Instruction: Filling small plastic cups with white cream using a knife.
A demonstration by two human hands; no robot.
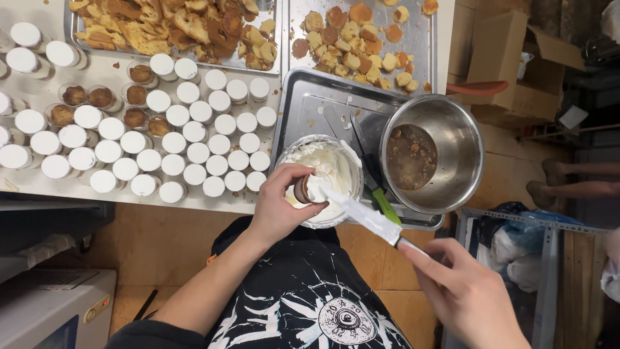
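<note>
Small cup [303, 189] sits pinched in the left hand [281, 203] over the cream bowl [352, 169]; right hand [462, 287] grips a cream-coated spatula [361, 213], its tip touching the cup's top, beside the steel pot [452, 152].

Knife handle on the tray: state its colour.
Green, with a black blade; the knife handle shows in the head view.

Left hand [282, 201] grips a small cup [305, 189] over the cream bowl [327, 169]. Right hand [466, 292] holds a cream-coated spatula [365, 216], tip touching the cup top. Steel bowl [431, 154] of brown crumbs sits beside, both on a tray [316, 103]. Rows of white-topped cups [194, 145] on the tabletop [39, 187] to the left.
</note>
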